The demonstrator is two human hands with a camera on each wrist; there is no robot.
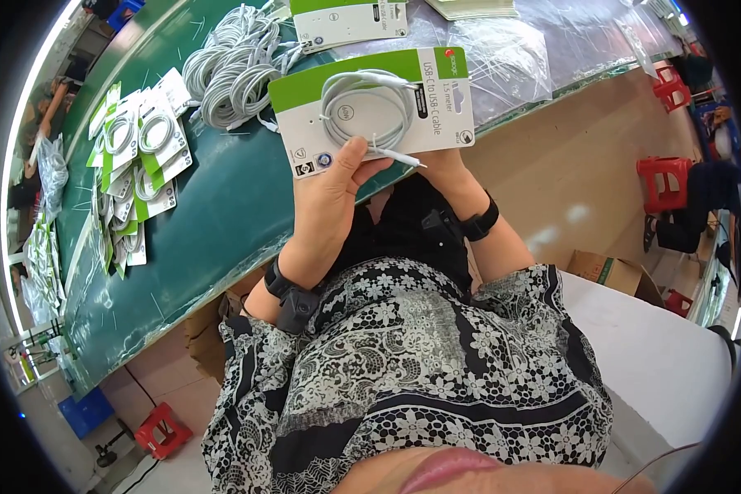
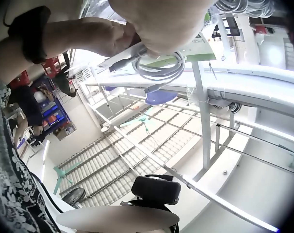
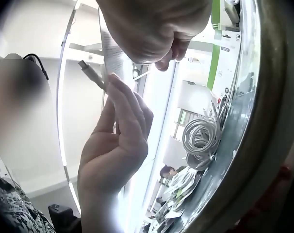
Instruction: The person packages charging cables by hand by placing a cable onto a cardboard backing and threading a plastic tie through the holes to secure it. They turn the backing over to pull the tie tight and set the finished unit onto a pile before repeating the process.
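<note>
A green-and-white USB-C cable card (image 1: 300, 123) is held up in front of the body, its printed face toward the head camera. On it lies a coiled white cable (image 1: 328, 107), one plug hanging past the lower edge; a thin white tie shows across the coil. My left hand (image 1: 325, 198) grips the card's lower edge, thumb on the front by the coil. Behind the card's lower right is my right hand (image 1: 446, 169), its fingers hidden in the head view. The right wrist view shows that right hand (image 3: 156, 29) with curled fingers close against the card's back.
On the green table (image 1: 198, 222) lie a heap of coiled cables (image 1: 235, 70), several carded cables (image 1: 156, 132) and a stack of cards (image 1: 346, 20). Clear plastic with thin white ties (image 1: 502, 58) spreads at the back right. A red stool (image 1: 665, 181) stands on the floor.
</note>
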